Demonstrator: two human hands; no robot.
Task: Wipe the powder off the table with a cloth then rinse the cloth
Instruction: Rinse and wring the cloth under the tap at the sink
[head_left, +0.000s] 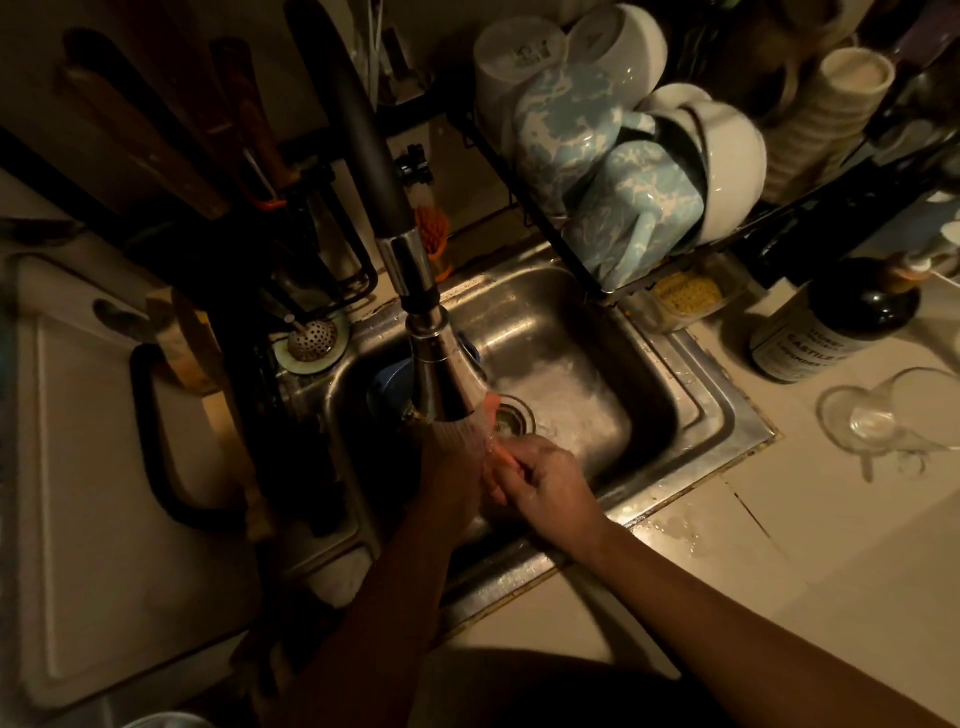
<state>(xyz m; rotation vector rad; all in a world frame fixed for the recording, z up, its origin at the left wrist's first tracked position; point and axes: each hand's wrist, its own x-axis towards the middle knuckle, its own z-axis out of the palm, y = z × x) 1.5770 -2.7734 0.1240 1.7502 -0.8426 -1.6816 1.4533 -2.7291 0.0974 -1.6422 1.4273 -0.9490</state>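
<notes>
The soft, wet cloth (496, 447) was squeezed under the tap (441, 374) by the left hand (449, 467) and right hand (545, 480).

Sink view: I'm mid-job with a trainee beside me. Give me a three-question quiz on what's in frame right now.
1. True or false: water runs from the faucet head onto the orange cloth.
2. Multiple choice: where does the clear glass mug lie? A) in the sink B) on its side on the counter, right of the sink C) in the dish rack
3. Fill in: both the left hand and the right hand work over the ____.

Key: 1 true; 2 B; 3 sink
</notes>
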